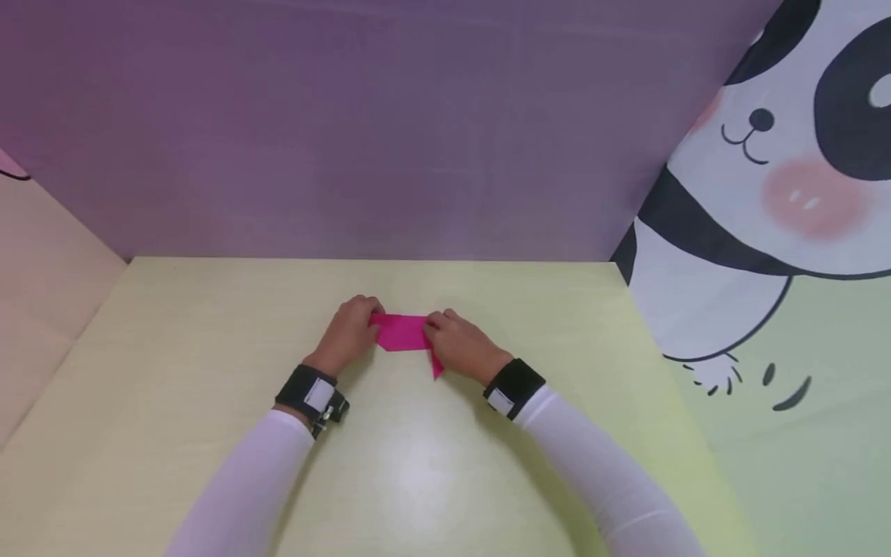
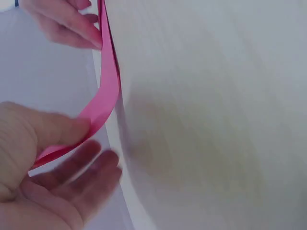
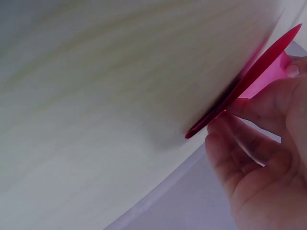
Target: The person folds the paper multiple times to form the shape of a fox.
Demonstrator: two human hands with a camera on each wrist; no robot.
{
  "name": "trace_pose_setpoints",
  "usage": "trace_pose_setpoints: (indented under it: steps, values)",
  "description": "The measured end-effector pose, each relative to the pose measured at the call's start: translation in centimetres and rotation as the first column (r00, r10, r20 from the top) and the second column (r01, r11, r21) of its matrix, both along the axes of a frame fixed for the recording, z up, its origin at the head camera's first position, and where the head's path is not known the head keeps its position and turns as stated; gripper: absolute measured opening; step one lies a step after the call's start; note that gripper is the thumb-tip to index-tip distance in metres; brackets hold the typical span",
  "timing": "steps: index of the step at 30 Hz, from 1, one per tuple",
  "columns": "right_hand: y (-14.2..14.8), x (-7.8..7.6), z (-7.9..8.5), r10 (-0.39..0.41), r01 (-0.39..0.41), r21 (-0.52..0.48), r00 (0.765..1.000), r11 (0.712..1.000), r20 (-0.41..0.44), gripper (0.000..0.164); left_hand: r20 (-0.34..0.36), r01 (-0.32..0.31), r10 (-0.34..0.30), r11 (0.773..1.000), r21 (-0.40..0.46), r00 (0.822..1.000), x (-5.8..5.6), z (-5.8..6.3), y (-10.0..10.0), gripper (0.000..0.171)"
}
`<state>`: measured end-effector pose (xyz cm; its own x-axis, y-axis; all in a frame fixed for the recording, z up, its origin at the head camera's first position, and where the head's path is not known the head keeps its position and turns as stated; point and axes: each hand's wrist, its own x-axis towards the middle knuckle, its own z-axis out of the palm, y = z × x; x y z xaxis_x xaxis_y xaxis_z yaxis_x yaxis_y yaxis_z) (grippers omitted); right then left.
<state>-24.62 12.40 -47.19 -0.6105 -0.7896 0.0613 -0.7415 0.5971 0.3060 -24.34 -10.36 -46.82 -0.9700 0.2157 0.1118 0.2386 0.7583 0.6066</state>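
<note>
Between my two hands is a piece of folded bright pink paper [image 1: 404, 333], held just over the pale table. My left hand [image 1: 353, 329] pinches its left end; in the left wrist view the thumb [image 2: 62, 128] lies on the paper strip [image 2: 109, 79], which bends in a curve. At the other end my right hand [image 1: 461, 345] pinches the paper with thumb and fingers. A pointed flap [image 1: 436, 365] hangs down beside that hand. Seen from the right wrist, the paper's folded edge [image 3: 249, 72] runs slantwise past the fingertips [image 3: 218, 136]. Fingers hide both ends in part.
The pale wooden table [image 1: 209, 371] reaches back to a purple cloth [image 1: 376, 139]. A panda picture [image 1: 738, 309] covers the wall on the right. Black wrist straps [image 1: 513, 387] with small devices sit over white sleeves [image 1: 599, 464].
</note>
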Motion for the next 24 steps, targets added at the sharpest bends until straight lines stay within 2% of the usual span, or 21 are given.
trace_pose_setpoints:
  steps: [5, 10, 14, 17, 24]
  values:
    - [0.0, 0.2, 0.2, -0.005, 0.006, -0.006, 1.000, 1.000, 0.017, 0.033, 0.013, -0.016, 0.015, 0.996, 0.088, 1.000, 0.6, 0.0, 1.1, 0.022]
    - [-0.5, 0.5, 0.6, -0.042, 0.041, 0.028, 0.998, 0.999, 0.047, 0.032, -0.040, -0.005, 0.009, 0.995, 0.095, 0.999, 1.6, 0.0, 2.1, 0.027]
    - [-0.8, 0.7, 0.6, -0.046, 0.045, 0.083, 0.999, 0.996, 0.018, 0.032, -0.091, 0.021, -0.017, 0.999, 0.045, 0.996, 2.5, -0.1, 2.9, 0.033]
    - [-0.9, 0.8, 0.5, -0.041, 0.041, 0.102, 0.999, 0.994, -0.008, 0.031, -0.139, 0.071, -0.074, 0.997, -0.026, 0.988, 3.1, 0.1, 3.5, 0.027]
    - [-0.8, 0.9, 0.6, -0.055, 0.054, 0.056, 0.998, 0.997, 0.027, 0.031, -0.247, 0.174, -0.228, 0.959, -0.224, 0.942, 4.4, 0.4, 4.7, 0.019]
